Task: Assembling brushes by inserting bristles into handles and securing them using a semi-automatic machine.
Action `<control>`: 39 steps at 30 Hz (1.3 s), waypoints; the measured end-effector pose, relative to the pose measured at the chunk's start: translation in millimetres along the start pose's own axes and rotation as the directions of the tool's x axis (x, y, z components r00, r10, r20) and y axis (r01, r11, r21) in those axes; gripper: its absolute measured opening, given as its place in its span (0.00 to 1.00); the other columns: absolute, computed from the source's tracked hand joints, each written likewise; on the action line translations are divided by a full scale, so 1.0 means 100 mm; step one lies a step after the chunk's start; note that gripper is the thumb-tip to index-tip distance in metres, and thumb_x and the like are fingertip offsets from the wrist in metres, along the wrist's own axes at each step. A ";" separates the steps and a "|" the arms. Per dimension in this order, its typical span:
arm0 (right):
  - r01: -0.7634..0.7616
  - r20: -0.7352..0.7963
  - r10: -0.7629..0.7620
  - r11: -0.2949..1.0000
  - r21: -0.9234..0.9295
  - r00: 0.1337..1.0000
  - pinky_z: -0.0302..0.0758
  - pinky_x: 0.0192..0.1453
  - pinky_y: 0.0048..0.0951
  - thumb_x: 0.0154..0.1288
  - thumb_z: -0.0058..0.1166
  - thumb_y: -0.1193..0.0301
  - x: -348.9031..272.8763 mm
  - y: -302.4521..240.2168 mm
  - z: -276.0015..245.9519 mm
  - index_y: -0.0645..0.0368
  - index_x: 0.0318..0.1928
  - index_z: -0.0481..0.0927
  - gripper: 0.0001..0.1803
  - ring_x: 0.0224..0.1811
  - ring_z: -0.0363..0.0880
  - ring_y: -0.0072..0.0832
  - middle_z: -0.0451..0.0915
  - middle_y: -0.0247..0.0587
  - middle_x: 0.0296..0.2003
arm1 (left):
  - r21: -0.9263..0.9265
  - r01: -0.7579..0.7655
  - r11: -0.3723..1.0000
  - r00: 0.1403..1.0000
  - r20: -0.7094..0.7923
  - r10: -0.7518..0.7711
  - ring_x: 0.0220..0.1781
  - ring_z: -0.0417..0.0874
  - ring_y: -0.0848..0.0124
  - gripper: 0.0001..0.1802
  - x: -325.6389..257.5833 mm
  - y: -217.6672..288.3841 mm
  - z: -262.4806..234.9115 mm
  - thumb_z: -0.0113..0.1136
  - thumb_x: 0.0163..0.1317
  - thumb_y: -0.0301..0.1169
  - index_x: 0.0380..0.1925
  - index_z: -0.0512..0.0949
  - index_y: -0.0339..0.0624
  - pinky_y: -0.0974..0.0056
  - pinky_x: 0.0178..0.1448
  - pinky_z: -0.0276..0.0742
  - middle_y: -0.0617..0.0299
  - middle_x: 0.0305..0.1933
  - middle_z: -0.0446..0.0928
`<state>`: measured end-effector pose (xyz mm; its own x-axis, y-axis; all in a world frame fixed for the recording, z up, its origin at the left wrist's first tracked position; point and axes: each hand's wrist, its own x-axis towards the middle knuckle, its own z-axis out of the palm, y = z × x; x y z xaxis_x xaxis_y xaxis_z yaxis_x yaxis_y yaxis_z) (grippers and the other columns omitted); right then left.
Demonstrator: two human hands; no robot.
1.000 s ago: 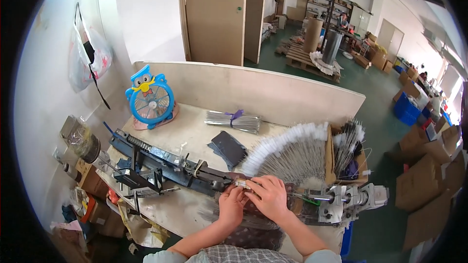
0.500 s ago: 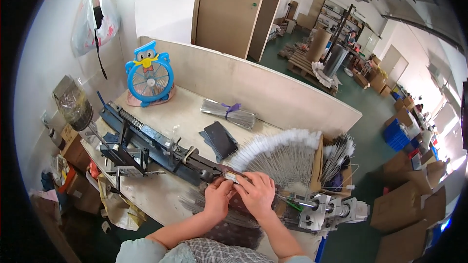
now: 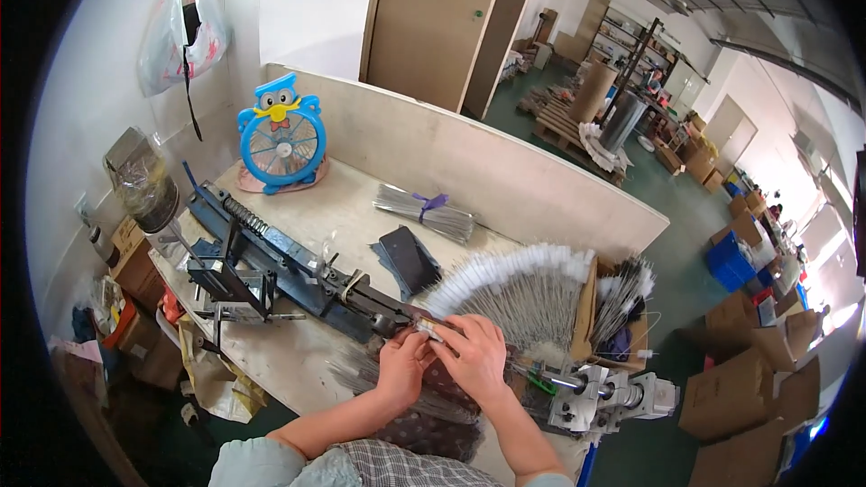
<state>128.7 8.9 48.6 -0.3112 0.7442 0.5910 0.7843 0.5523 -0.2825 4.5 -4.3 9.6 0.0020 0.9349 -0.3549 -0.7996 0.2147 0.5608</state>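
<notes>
your fingertips (image 3: 433,335) meet over a small pale piece (image 3: 426,328) at the near end of the long dark blue machine (image 3: 298,275); both hands pinch it, the left hand (image 3: 403,368) from below and the right hand (image 3: 475,358) curled over the top. how firmly you grip it is too small to tell.

the piece sits right against the machine's mouth, so a slip could push your fingertips into the metal there. with two hands crowded on one small part, either can knock it loose.

just beyond your right knuckles the fan of white-tipped wires (image 3: 528,284) spreads across the bench (image 3: 356,207). its thin ends point toward you, and a quick pull back could rake your wrist or scatter the row. more loose wires (image 3: 361,370) lie under your left forearm and could be dragged off the edge.

farther out, the dark phone (image 3: 409,257) and the tied wire bundle (image 3: 424,212) rest well apart from your hands. the blue fan (image 3: 281,142) stands at the back wall.
</notes>
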 end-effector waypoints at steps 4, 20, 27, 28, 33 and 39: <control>-0.001 -0.036 0.001 1.000 0.003 0.999 0.69 0.47 0.33 0.47 0.65 0.68 -0.02 0.01 0.05 0.49 0.37 0.84 0.13 0.46 0.75 0.30 0.79 0.28 0.39 | -0.019 -0.005 1.000 1.000 0.021 0.005 0.39 0.80 0.74 0.01 -0.01 0.00 0.00 0.53 0.62 0.26 0.33 0.74 0.43 0.64 0.44 0.75 0.66 0.36 0.77; -0.042 0.001 0.042 0.997 -0.068 0.999 0.68 0.45 0.32 0.47 0.65 0.67 0.04 -0.08 -0.19 0.51 0.35 0.83 0.12 0.43 0.74 0.29 0.79 0.27 0.35 | 0.064 -0.014 0.998 0.999 0.033 0.012 0.39 0.78 0.70 0.04 0.01 0.02 -0.05 0.53 0.63 0.29 0.35 0.72 0.40 0.61 0.47 0.75 0.63 0.37 0.76; -0.055 0.072 0.061 0.995 -0.083 0.996 0.68 0.43 0.35 0.49 0.64 0.68 -0.12 -0.03 -0.21 0.54 0.30 0.82 0.07 0.37 0.73 0.33 0.77 0.31 0.27 | 0.067 0.029 0.997 0.998 0.059 -0.033 0.49 0.75 0.65 0.30 -0.12 0.06 -0.06 0.35 0.69 0.54 0.49 0.67 0.36 0.58 0.56 0.71 0.54 0.49 0.72; -0.067 0.085 0.073 0.995 -0.079 0.994 0.68 0.44 0.36 0.49 0.64 0.69 -0.13 -0.03 -0.21 0.54 0.30 0.82 0.07 0.38 0.74 0.33 0.77 0.31 0.28 | 0.134 0.036 0.990 0.994 0.099 -0.049 0.54 0.73 0.65 0.37 -0.12 0.07 -0.08 0.31 0.69 0.57 0.58 0.63 0.32 0.59 0.60 0.68 0.51 0.55 0.70; -0.104 0.012 0.104 0.995 0.006 0.994 0.70 0.40 0.33 0.50 0.63 0.69 -0.18 0.02 -0.34 0.54 0.31 0.82 0.07 0.36 0.75 0.32 0.79 0.31 0.30 | 0.173 0.082 0.982 0.994 0.063 -0.094 0.57 0.72 0.62 0.35 -0.13 0.07 -0.12 0.31 0.71 0.54 0.61 0.60 0.32 0.57 0.63 0.65 0.50 0.59 0.68; -0.273 0.357 0.263 0.962 -0.024 0.896 0.75 0.32 0.33 0.56 0.59 0.64 -1.01 0.16 -0.26 0.52 0.33 0.83 0.08 0.30 0.79 0.34 0.79 0.35 0.28 | 0.428 0.139 0.893 0.973 0.107 -0.203 0.61 0.71 0.62 0.23 -0.30 0.23 -0.38 0.51 0.67 0.36 0.59 0.64 0.39 0.58 0.59 0.69 0.53 0.58 0.70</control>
<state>186.8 -67.3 4.3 -0.2641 0.9465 0.1856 0.8520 0.3191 -0.4151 -36.8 -38.2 5.0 0.2283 0.8968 -0.3789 -0.4566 0.4424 0.7719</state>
